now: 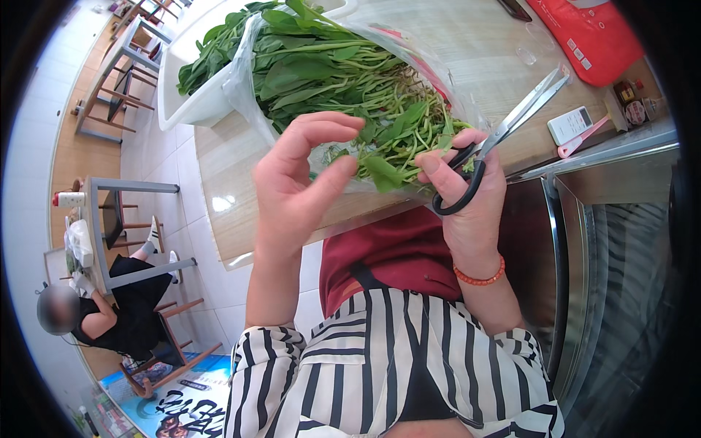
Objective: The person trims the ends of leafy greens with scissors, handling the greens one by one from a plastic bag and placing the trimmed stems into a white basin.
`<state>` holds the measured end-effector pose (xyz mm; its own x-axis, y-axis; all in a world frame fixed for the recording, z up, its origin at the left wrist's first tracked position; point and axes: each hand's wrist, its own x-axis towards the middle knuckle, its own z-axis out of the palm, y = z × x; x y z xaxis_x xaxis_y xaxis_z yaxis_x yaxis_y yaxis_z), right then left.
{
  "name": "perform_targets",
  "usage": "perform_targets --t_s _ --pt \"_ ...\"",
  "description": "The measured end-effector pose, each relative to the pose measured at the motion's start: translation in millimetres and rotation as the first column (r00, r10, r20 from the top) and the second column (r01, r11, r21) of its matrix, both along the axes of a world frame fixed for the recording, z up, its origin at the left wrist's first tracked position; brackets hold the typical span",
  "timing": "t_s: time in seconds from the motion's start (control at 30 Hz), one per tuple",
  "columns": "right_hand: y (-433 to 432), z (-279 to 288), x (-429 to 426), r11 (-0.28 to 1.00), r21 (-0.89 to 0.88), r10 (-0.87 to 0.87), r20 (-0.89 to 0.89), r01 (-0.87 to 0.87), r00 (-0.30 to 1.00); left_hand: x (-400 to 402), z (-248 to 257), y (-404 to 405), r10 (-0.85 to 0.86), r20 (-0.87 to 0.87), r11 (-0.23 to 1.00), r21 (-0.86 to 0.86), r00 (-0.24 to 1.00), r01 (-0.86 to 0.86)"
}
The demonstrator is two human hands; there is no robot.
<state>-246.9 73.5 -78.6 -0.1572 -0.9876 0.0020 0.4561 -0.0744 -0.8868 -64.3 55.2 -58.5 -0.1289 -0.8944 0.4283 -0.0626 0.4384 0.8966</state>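
Note:
My left hand (298,180) is raised at the near edge of the plastic bag, thumb and fingers apart, with nothing held between them. My right hand (471,180) has the black-handled scissors (506,128) looped on it, their blades pointing up and away to the right. Its thumb and fingers also touch small green bits beside the stems. A clear plastic bag (243,71) lies spread on the wooden table (230,164), full of leafy greens (328,65) with their stems and brownish roots towards the right. A loose leaf (383,172) lies near the table's edge between my hands.
A white plastic tub (189,107) with more leafy greens stands at the far left. To the right lie a red bag (597,44), a white remote control (569,126), a pink-handled tool (583,137) and small bottles (635,104). A person (98,312) sits at another table on the left.

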Motion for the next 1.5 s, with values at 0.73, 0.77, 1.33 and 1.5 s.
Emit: perform_targets --t_s 0.73,0.77,1.33,1.5 --pt "31 -17 4 0.756 0.244 0.605 0.094 -0.607 0.791 -11 -34 -48 0.255 0.835 0.957 -0.148 0.487 -0.248" --pt "32 -15 4 0.762 0.245 0.601 0.078 -0.599 0.796 -11 -41 -45 0.238 0.85 0.961 -0.137 0.469 -0.239" --pt "29 -11 4 0.69 0.234 0.653 0.207 -0.685 0.729 -2 -32 -38 0.022 0.791 0.999 0.008 0.611 -0.046" --pt "29 -13 -4 0.728 0.253 0.605 0.202 -0.637 0.77 -4 -23 -21 -0.171 0.807 0.985 0.148 0.566 0.086"
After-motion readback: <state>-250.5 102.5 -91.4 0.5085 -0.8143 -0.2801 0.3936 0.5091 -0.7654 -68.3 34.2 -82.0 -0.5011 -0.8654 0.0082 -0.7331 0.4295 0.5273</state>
